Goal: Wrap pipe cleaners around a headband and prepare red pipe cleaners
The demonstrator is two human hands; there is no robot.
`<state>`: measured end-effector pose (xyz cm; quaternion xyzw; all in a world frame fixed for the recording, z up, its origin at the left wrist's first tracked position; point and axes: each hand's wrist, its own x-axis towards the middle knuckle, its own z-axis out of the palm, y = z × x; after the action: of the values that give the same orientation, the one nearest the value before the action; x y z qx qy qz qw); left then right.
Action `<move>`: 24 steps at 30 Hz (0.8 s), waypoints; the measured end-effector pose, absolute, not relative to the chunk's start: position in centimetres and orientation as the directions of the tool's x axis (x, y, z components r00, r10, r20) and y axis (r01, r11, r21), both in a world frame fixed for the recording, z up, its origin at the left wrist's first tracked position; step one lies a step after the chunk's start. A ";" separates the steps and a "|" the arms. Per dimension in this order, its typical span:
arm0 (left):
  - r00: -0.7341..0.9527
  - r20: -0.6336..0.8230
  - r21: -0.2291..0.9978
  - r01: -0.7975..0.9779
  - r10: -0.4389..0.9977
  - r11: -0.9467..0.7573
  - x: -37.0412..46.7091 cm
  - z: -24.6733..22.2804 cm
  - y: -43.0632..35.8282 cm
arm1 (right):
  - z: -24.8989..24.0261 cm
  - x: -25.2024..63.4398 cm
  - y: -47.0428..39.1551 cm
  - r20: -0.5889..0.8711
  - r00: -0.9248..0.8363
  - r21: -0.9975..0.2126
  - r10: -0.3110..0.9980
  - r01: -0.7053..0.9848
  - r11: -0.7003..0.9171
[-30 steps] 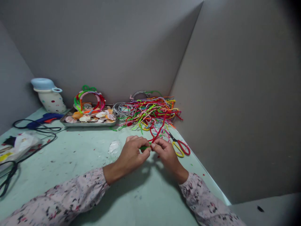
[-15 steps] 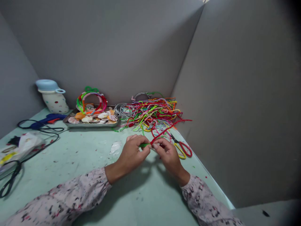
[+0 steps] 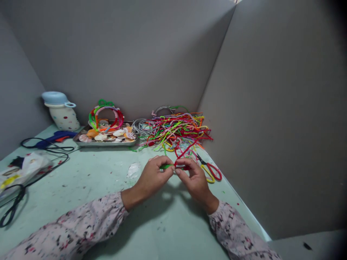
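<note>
My left hand point(image 3: 155, 175) pinches a green pipe cleaner point(image 3: 165, 167) between thumb and fingers above the table. A red pipe cleaner point(image 3: 186, 150) rises from the point where both hands' fingertips meet, its loose end slanting up to the right. My right hand point(image 3: 193, 177) is closed with thumb and index finger on the red pipe cleaner, close against the left fingertips. Part of the red strand shows beneath the right fingers. How the red and green pieces join is mostly hidden by the fingers.
Scissors point(image 3: 210, 169) with red and yellow handles lie right of my right hand. Behind is a heap of coloured pipe cleaners point(image 3: 179, 128). A metal tray point(image 3: 108, 144) holds shells and wrapped rings point(image 3: 119, 117). A bottle point(image 3: 63, 115), black cable point(image 3: 66, 159) and plastic bag point(image 3: 34, 164) are at left.
The red pipe cleaner's loose end has swung back and reaches less far right. My right fingers have shifted slightly at the join; my left hand is nearly still.
</note>
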<state>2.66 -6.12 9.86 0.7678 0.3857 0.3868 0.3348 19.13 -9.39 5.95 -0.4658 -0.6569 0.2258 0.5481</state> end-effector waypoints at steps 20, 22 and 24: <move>0.460 0.457 0.668 0.387 0.761 -0.635 2.4 9.4 -6.3 | 6.3 19.4 -9.4 0.460 0.002 -0.832 0.888 0.350 0.430; 0.459 0.470 0.660 0.384 0.754 -0.646 2.4 9.4 -6.3 | 6.4 19.4 -9.5 0.460 0.002 -0.832 0.888 0.350 0.430; 0.459 0.479 0.652 0.386 0.749 -0.653 2.4 9.4 -6.3 | 6.4 19.3 -9.5 0.458 -0.002 -0.834 0.889 0.346 0.430</move>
<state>2.41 -6.33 9.35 0.8215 0.3452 0.3893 0.2332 19.34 -9.51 6.44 -0.4680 -0.6598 0.2567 0.5289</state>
